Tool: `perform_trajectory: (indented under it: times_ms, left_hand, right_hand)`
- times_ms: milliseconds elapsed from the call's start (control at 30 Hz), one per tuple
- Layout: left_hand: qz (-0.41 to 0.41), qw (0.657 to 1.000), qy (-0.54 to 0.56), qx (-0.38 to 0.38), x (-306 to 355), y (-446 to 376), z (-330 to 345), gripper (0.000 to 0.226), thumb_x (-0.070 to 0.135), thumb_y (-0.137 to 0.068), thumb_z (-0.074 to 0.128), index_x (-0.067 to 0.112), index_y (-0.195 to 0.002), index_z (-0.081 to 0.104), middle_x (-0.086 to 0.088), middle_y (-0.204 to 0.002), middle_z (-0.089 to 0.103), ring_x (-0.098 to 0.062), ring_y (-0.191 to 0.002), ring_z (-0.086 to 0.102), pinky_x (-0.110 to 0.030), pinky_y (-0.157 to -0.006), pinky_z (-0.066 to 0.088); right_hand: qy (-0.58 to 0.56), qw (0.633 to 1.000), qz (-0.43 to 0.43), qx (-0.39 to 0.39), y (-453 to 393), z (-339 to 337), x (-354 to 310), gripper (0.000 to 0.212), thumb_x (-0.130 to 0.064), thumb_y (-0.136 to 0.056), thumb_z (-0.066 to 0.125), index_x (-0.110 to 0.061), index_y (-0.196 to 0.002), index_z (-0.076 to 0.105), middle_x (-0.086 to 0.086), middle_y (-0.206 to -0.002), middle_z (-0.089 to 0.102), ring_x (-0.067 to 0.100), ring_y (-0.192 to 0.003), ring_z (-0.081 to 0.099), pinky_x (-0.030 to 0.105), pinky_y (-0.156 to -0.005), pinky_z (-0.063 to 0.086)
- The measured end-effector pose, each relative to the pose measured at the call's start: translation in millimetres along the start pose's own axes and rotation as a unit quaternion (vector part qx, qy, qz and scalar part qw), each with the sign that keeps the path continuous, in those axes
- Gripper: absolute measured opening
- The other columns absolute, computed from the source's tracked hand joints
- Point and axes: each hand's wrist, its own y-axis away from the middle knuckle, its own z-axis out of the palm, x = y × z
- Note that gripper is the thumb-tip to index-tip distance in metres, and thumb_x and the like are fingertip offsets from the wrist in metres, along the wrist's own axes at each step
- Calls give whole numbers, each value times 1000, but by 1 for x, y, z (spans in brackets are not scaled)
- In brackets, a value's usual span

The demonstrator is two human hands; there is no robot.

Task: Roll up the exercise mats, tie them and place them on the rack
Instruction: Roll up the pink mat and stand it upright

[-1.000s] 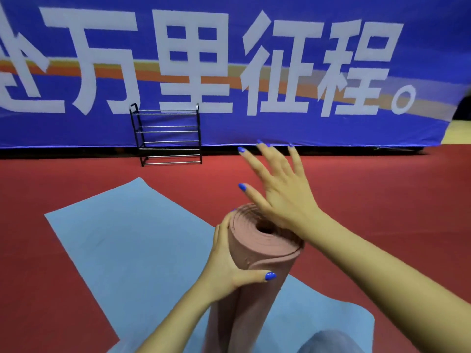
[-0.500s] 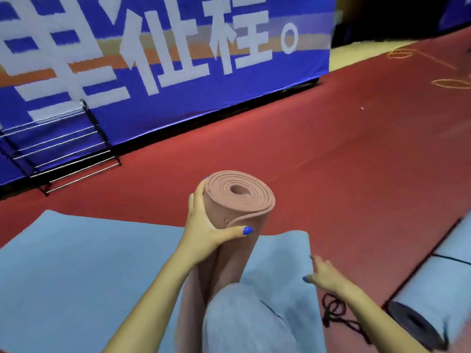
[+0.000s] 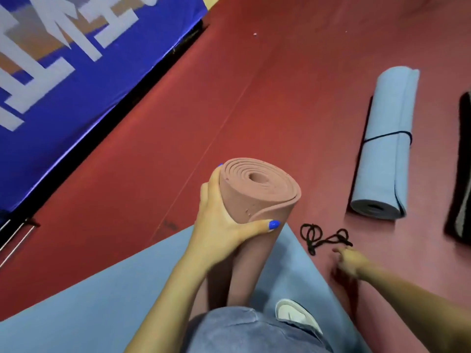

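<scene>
A rolled pink mat (image 3: 257,197) stands upright on end, and my left hand (image 3: 224,222) is wrapped around its upper part. It rests on an unrolled blue mat (image 3: 84,307) spread on the red floor. A tangled black cord (image 3: 322,236) lies on the floor to the right of the blue mat. My right hand (image 3: 350,261) is low over the floor, fingers apart, just short of the cord and blurred. Further right lies a rolled blue mat (image 3: 384,146) with a black cord tied around its middle. Only two bars of the rack (image 3: 12,238) show at the left edge.
A blue banner (image 3: 63,80) with white characters runs along the wall at upper left. A dark object (image 3: 461,174) lies at the right edge. My knee in jeans (image 3: 244,329) and a white shoe (image 3: 295,314) are at the bottom.
My right hand has left the top of the pink roll and dropped to the floor near the black cord. The view has swung right and downward, bringing the tied blue roll fully into sight.
</scene>
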Motion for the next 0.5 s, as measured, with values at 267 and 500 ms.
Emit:
perform_trajectory:
  times_ms: [267,500]
  left_hand:
    - [-16,998,36,40,-20,-11,-29,127,61,-31,78,43,-143,20,36,-128,30,35,-110,27,10,-79,26]
    - [-13,998,45,53,-34,-18,-45,123,57,-38,85,35,-145,28,9,-143,42,-8,-131,42,-40,-107,39]
  right_hand:
    - [12,999,3,31,-40,22,-40,59,-9,-87,47,-10,-144,32,8,-159,8,28,-135,37,31,-107,30]
    - [14,997,51,50,-68,45,-59,48,-11,-85,55,-9,-131,40,16,-132,36,35,-118,47,40,-99,42]
